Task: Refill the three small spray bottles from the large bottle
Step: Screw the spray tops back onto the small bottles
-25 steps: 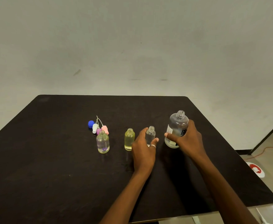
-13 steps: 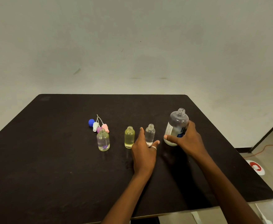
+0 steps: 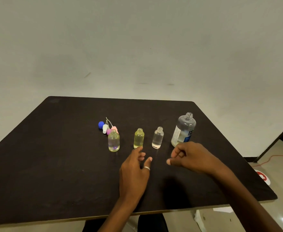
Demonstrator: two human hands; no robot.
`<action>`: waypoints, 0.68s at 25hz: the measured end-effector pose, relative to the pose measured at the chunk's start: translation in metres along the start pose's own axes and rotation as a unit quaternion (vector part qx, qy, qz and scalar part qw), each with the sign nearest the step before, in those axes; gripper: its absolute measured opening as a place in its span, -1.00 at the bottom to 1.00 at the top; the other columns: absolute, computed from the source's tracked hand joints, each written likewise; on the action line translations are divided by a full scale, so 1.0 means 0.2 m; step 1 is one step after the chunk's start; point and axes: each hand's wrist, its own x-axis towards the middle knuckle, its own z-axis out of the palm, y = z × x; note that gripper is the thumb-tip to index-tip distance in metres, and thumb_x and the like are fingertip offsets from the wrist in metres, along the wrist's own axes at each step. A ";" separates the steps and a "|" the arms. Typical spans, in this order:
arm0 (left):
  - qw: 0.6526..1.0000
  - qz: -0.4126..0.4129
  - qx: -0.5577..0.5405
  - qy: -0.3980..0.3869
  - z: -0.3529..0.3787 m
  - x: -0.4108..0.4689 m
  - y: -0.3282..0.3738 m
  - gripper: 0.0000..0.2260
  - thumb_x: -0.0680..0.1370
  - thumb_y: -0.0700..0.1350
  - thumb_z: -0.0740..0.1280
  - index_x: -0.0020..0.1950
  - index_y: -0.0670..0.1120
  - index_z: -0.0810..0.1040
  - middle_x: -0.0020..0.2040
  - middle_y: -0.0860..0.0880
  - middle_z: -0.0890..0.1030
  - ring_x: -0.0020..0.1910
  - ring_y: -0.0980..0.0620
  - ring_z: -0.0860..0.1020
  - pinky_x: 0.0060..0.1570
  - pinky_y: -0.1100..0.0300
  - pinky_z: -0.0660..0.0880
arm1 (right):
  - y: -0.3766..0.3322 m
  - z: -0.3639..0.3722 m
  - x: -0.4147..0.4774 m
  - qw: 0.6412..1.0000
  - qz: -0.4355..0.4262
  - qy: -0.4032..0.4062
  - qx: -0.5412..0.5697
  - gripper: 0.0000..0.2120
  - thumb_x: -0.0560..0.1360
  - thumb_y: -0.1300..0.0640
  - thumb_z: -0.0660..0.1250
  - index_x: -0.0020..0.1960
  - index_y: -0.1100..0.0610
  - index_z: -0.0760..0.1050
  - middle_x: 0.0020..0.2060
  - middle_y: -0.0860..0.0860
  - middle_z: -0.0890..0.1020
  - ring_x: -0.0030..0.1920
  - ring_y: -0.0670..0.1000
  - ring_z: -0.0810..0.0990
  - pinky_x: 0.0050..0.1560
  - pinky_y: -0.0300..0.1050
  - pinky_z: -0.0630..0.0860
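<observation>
Four uncapped containers stand upright in a row across the middle of the black table (image 3: 53, 164). The large bottle (image 3: 184, 129), labelled and partly filled with clear liquid, is placed at the right end. To its left, the narrow small bottle (image 3: 157, 138) holds a shallow layer of clear liquid. The middle small bottle (image 3: 139, 138) holds yellow liquid. The left small bottle (image 3: 113, 141) holds clear liquid with purple at its base. Spray caps (image 3: 107, 127) are clustered just behind it.

The left hand (image 3: 135, 171) is held relaxed, gripping nothing. Its forefinger tip lies at the yellow bottle's base, and contact cannot be determined. The right hand (image 3: 191, 156) is loosely curled with the thumb extended and nothing held, below the large bottle. Both forearms are extended from the lower edge of the frame.
</observation>
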 end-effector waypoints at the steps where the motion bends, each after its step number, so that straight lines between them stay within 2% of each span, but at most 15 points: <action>1: 1.000 0.002 0.006 0.019 -0.05 0.01 -0.02 -0.59 0.49 -0.05 0.49 0.32 0.03 0.51 0.04 0.14 0.60 -0.01 0.22 0.59 -0.02 0.15 0.62 | -0.06 0.01 -0.01 0.999 -0.044 -0.008 0.024 -0.80 0.40 -0.09 0.50 -0.08 -0.01 0.59 -0.24 -0.06 0.67 -0.21 -0.15 0.64 -0.06 -0.21 0.59; 4: 0.996 -0.016 0.050 0.075 -0.20 0.07 -0.08 -0.52 0.47 -0.01 0.50 0.35 0.02 0.44 0.09 0.12 0.47 -0.01 0.17 0.50 -0.05 0.17 0.58 | -0.27 0.02 0.01 0.984 -0.165 -0.033 0.061 -0.83 0.44 0.01 0.49 -0.02 0.01 0.60 -0.16 -0.06 0.69 -0.14 -0.13 0.66 -0.04 -0.19 0.62; 7: 0.993 -0.046 0.065 0.086 -0.29 0.15 -0.13 -0.41 0.43 0.02 0.53 0.38 -0.04 0.38 0.21 0.07 0.40 0.14 0.12 0.45 0.06 0.20 0.49 | -0.47 0.01 0.13 0.970 -0.243 0.016 0.024 -0.87 0.47 0.02 0.46 0.00 0.00 0.62 -0.14 -0.11 0.68 -0.14 -0.18 0.63 -0.09 -0.30 0.56; 11: 0.995 -0.076 0.034 0.050 -0.32 0.28 -0.20 -0.29 0.38 0.08 0.57 0.42 -0.03 0.33 0.30 0.07 0.37 0.25 0.15 0.39 0.16 0.24 0.38 | -0.69 0.02 0.44 0.963 -0.263 0.058 -0.009 -0.88 0.50 0.06 0.42 0.02 0.04 0.63 -0.12 -0.13 0.66 -0.11 -0.15 0.61 -0.11 -0.32 0.50; 14: 0.995 -0.102 -0.009 0.011 -0.32 0.35 -0.21 -0.27 0.38 0.08 0.56 0.46 0.00 0.34 0.34 0.08 0.43 0.24 0.16 0.45 0.16 0.29 0.41 | -0.77 0.08 0.70 0.966 -0.248 0.055 -0.040 -0.87 0.50 0.10 0.42 0.03 0.10 0.63 -0.12 -0.10 0.63 -0.09 -0.12 0.59 -0.11 -0.32 0.43; 17: 0.995 -0.093 -0.029 0.000 -0.31 0.37 -0.22 -0.27 0.40 0.10 0.55 0.50 0.05 0.34 0.38 0.11 0.48 0.32 0.15 0.48 0.30 0.18 0.47 | -0.81 0.17 0.90 0.966 -0.242 0.035 -0.086 -0.87 0.48 0.17 0.42 0.02 0.12 0.65 -0.09 -0.03 0.66 -0.06 -0.06 0.61 -0.01 -0.19 0.54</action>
